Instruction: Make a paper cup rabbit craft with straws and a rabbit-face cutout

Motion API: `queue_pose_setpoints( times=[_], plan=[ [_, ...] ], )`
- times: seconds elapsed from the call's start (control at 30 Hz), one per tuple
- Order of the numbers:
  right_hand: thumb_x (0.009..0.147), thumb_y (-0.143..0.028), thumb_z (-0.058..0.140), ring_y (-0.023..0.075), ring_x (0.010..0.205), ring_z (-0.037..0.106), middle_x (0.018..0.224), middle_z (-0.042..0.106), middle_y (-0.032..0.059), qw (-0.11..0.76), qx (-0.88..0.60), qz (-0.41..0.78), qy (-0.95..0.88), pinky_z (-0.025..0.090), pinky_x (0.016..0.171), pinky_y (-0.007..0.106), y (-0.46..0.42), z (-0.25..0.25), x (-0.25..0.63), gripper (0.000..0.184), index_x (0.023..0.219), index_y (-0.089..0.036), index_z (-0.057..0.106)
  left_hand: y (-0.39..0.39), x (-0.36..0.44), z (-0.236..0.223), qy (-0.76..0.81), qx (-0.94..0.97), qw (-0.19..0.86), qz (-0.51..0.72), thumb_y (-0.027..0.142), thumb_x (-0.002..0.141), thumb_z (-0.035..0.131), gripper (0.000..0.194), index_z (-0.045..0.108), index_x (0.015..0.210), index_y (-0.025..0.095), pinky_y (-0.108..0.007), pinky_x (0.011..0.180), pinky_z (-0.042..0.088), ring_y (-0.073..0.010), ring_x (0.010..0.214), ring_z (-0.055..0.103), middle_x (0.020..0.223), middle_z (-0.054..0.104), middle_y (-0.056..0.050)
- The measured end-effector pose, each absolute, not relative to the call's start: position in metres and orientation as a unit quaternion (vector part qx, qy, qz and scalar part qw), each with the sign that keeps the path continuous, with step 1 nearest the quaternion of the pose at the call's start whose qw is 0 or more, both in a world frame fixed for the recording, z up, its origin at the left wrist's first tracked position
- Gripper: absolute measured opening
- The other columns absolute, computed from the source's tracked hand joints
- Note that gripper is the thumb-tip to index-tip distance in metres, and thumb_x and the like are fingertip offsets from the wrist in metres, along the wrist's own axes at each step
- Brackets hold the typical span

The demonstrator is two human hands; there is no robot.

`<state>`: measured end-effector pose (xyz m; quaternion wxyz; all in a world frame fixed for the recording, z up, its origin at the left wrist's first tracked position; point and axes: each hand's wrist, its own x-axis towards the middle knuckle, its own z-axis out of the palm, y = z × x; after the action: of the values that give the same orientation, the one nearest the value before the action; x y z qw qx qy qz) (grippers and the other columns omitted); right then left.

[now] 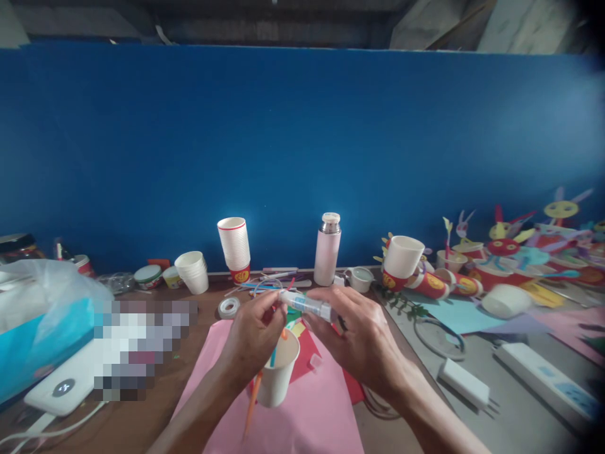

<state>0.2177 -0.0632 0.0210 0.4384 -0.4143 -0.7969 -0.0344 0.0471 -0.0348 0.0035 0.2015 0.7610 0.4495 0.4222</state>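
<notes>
My left hand (253,337) is closed around a white paper cup (278,378) tilted toward me, with an orange paper strip (253,397) sticking out below it. My right hand (363,337) is closed on a clear glue tube (309,306) held level, its tip by my left fingertips above the cup's rim. Both hands hover over a pink paper sheet (312,410) on the table.
A stack of paper cups (235,247), more cups (193,271), a white flask (327,249), a tape roll (229,308) and straws line the blue wall. Finished cup crafts (501,252) and a power strip (543,375) lie right. A tissue pack (42,334) and power bank (63,384) sit left.
</notes>
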Motion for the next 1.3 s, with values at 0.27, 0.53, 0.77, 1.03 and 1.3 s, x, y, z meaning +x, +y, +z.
queue_pose_setpoints(
  times=[0.27, 0.53, 0.77, 1.03, 1.3],
  plan=[
    [0.081, -0.027, 0.054, 0.0125, 0.064, 0.052, 0.074, 0.060, 0.0012, 0.450, -0.409, -0.027, -0.794, 0.041, 0.062, 0.026, -0.0640, 0.0205, 0.2176, 0.018, 0.097, -0.019, 0.058, -0.0352, 0.0458, 0.0042, 0.453, 0.754, 0.225, 0.419, 0.021, 0.080, 0.041, 0.021, 0.046, 0.060, 0.018, -0.020, 0.054, 0.033, -0.0106, 0.058, 0.041, 0.060, 0.044, 0.004],
    [0.081, -0.027, 0.053, 0.0121, 0.065, 0.054, 0.078, 0.062, 0.0018, 0.460, -0.403, -0.026, -0.791, 0.041, 0.061, 0.025, -0.0639, 0.0204, 0.2157, 0.018, 0.096, -0.019, 0.058, -0.0348, 0.0453, 0.0037, 0.454, 0.765, 0.225, 0.398, 0.022, 0.082, 0.038, 0.020, 0.048, 0.064, 0.018, -0.021, 0.055, 0.033, -0.0116, 0.060, 0.042, 0.062, 0.045, 0.003],
    [0.081, -0.026, 0.052, 0.0130, 0.064, 0.053, 0.077, 0.062, 0.0034, 0.437, -0.416, -0.058, -0.795, 0.041, 0.060, 0.025, -0.0646, 0.0229, 0.2154, 0.017, 0.095, -0.017, 0.059, -0.0371, 0.0480, 0.0068, 0.456, 0.784, 0.166, 0.387, 0.019, 0.081, 0.038, 0.019, 0.047, 0.064, 0.019, -0.023, 0.058, 0.033, -0.0128, 0.061, 0.044, 0.064, 0.048, 0.002],
    [0.081, -0.023, 0.049, 0.0138, 0.065, 0.053, 0.072, 0.060, 0.0035, 0.413, -0.421, -0.089, -0.803, 0.039, 0.060, 0.026, -0.0670, 0.0258, 0.2177, 0.015, 0.090, -0.015, 0.058, -0.0366, 0.0507, 0.0029, 0.462, 0.783, 0.152, 0.388, 0.019, 0.081, 0.037, 0.018, 0.044, 0.065, 0.019, -0.024, 0.059, 0.032, -0.0127, 0.061, 0.044, 0.064, 0.045, 0.002],
    [0.082, -0.024, 0.049, 0.0146, 0.069, 0.054, 0.076, 0.061, 0.0041, 0.406, -0.426, -0.095, -0.803, 0.039, 0.064, 0.027, -0.0653, 0.0232, 0.2183, 0.015, 0.091, -0.015, 0.058, -0.0355, 0.0508, -0.0005, 0.462, 0.782, 0.143, 0.394, 0.019, 0.081, 0.038, 0.019, 0.043, 0.063, 0.019, -0.024, 0.058, 0.031, -0.0122, 0.060, 0.043, 0.063, 0.044, 0.003]
  ],
)
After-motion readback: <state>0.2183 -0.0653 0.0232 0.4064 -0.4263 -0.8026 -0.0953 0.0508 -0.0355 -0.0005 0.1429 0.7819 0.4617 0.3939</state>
